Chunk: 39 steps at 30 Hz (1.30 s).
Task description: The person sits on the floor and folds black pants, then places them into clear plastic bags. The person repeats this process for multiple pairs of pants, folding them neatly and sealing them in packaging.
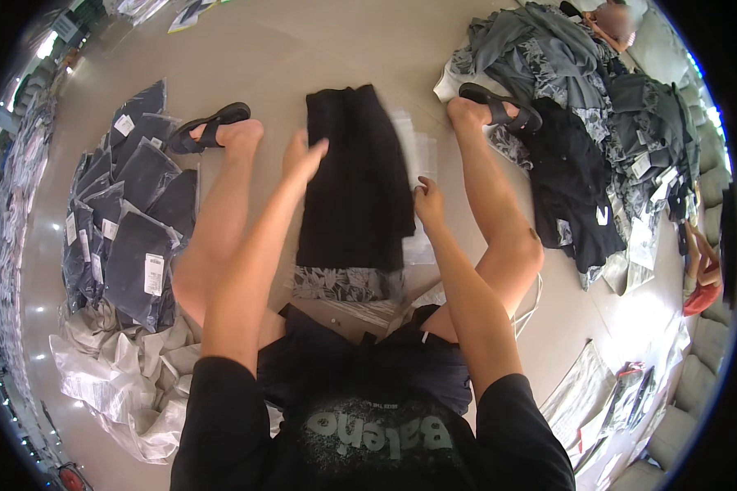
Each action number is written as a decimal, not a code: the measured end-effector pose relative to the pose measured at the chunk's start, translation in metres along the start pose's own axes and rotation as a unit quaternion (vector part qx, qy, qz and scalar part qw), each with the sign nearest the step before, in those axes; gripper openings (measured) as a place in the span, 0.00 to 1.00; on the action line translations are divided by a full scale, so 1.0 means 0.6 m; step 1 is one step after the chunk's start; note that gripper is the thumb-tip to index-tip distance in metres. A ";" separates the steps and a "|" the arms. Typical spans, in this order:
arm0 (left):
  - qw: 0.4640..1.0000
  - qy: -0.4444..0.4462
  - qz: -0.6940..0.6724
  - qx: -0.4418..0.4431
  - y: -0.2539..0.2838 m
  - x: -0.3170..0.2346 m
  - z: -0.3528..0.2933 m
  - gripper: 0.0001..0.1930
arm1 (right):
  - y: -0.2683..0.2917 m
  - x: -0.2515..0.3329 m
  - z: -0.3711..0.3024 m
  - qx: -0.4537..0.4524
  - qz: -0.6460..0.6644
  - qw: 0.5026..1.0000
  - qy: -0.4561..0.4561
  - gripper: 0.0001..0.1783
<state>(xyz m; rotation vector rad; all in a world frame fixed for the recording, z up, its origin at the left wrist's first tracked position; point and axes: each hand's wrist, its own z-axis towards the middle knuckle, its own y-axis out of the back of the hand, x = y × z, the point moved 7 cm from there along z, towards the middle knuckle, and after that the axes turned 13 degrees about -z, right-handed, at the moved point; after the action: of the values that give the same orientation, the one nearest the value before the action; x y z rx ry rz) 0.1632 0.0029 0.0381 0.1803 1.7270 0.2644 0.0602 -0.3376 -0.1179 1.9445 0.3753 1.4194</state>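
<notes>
- Nearest the camera in the head view, a black shirt (303, 470) is seen, worn by the person, with both bare forearms stretched forward from its sleeves.
- A black folded garment (352, 176) is laid on the floor (278, 57) between the person's lower legs; its long axis is run away from the body, almost straight ahead.
- The garment is flanked by the hands: it lies to the right of the left fingers and to the left of the right ones.
- By the left hand (305, 159) the garment's left edge is overlapped at the upper half, so this hand is judged the nearer; its thumb and fingers are parted, but whether cloth is pinched cannot be told through the blur.
- The right hand (430, 204) is held just beside the right edge, lower along the length, its fingers loosely curled; whether the cloth is touched or gripped cannot be told.
- Below the garment's near end, a grey leaf-patterned cloth (348, 284) is left showing; along its right side, a pale translucent sheet (422, 151) is partly covered.
- Farther left, dark bagged garments (139, 237) are heaped, well apart from the fingers.
</notes>
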 end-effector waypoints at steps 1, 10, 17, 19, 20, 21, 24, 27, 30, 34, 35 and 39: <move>0.996 -0.038 0.060 -0.062 0.065 0.105 0.002 0.37 | -0.010 0.071 -0.014 -0.004 0.047 0.998 0.041 0.24; 0.963 0.122 0.234 -0.048 0.087 0.251 -0.234 0.34 | 0.084 0.194 -0.163 -0.162 -0.252 0.938 0.171 0.38; 0.918 -0.229 0.317 -0.062 0.038 0.116 -0.255 0.15 | 0.062 0.148 -0.153 -0.144 -0.250 0.938 0.193 0.20; 0.951 -0.201 0.230 -0.041 0.016 0.090 -0.263 0.13 | 0.069 0.189 -0.158 -0.145 -0.134 0.957 0.214 0.16; 0.966 -0.156 0.204 -0.012 0.002 0.084 -0.266 0.14 | 0.061 0.211 -0.162 -0.112 -0.098 0.962 0.227 0.16; 0.970 -0.142 0.196 0.031 -0.019 0.083 -0.271 0.17 | 0.050 0.230 -0.173 -0.075 -0.064 0.966 0.239 0.16; 0.954 -0.098 0.246 0.142 -0.077 0.070 -0.294 0.29 | 0.009 0.228 -0.188 0.063 -0.113 0.947 0.294 0.21; 0.932 -0.070 0.270 0.233 -0.114 0.077 -0.298 0.46 | 0.020 0.200 -0.175 0.045 -0.186 0.969 0.154 0.29; 0.950 -0.044 0.177 0.253 -0.148 0.085 -0.302 0.48 | 0.041 0.181 -0.182 0.026 -0.226 0.969 0.096 0.34; 0.933 0.001 0.178 0.313 -0.198 0.108 -0.319 0.53 | 0.057 0.186 -0.179 -0.029 -0.243 0.958 0.148 0.33; 0.933 -0.006 0.214 0.288 -0.201 0.111 -0.322 0.45 | 0.075 0.205 -0.172 -0.072 -0.236 0.952 0.181 0.32; 0.942 -0.217 0.229 0.110 -0.191 0.051 -0.279 0.20 | 0.087 0.219 -0.060 -0.105 -0.164 0.946 0.260 0.30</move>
<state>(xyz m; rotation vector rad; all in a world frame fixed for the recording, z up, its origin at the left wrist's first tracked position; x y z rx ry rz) -0.0037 -0.1114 0.0040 0.7554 1.2524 0.3423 0.0660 -0.2842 0.0174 1.2466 0.7196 1.6516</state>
